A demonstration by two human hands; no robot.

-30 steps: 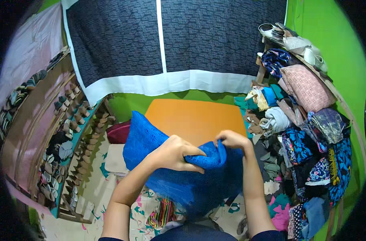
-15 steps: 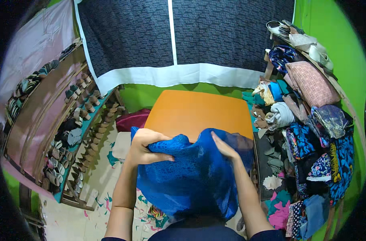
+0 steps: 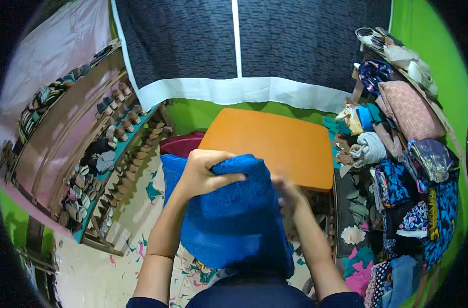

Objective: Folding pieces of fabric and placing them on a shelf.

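L hand point(image 3: 200, 173) w/ cloth point(image 3: 231, 218), length prob. downward

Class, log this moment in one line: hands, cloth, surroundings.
left hand: grips top of blue cloth | right hand: by cloth's right side, blurred, contact unclear | cloth: hangs below left hand | beyond: orange table

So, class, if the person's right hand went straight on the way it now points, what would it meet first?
The right hand would probably meet the blue patterned fabric, at its upper right edge; with blur and unclear depth, it might pass towards the flat orange tabletop instead.
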